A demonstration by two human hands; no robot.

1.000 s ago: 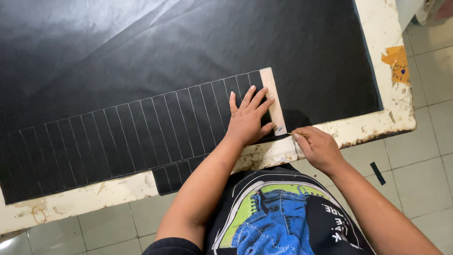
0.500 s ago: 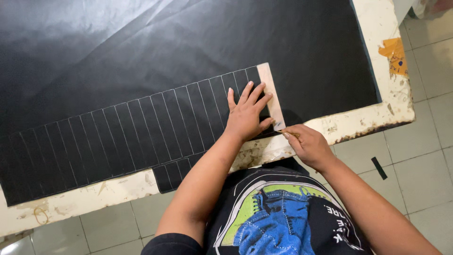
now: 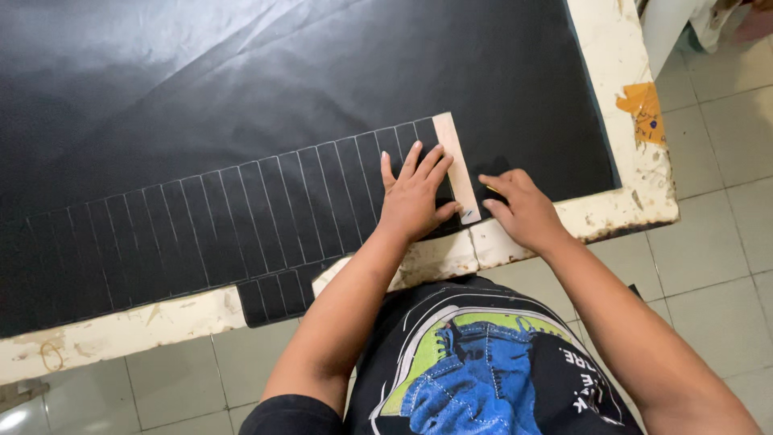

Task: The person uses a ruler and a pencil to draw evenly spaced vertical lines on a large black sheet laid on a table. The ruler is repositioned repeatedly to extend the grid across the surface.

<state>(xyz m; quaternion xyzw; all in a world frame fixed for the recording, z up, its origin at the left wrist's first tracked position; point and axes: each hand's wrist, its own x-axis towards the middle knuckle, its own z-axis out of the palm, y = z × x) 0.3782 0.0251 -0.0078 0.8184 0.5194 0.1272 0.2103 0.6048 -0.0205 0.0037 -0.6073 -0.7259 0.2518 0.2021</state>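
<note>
The left hand lies flat, fingers spread and released, pressing a narrow pale wooden template strip against a large black sheet of material on the worn white surface. The strip lies just right of those fingers. The right hand, just right of the strip, has its fingers clenched around a small yellow marking tool. White ruled lines run left of the strip.
</note>
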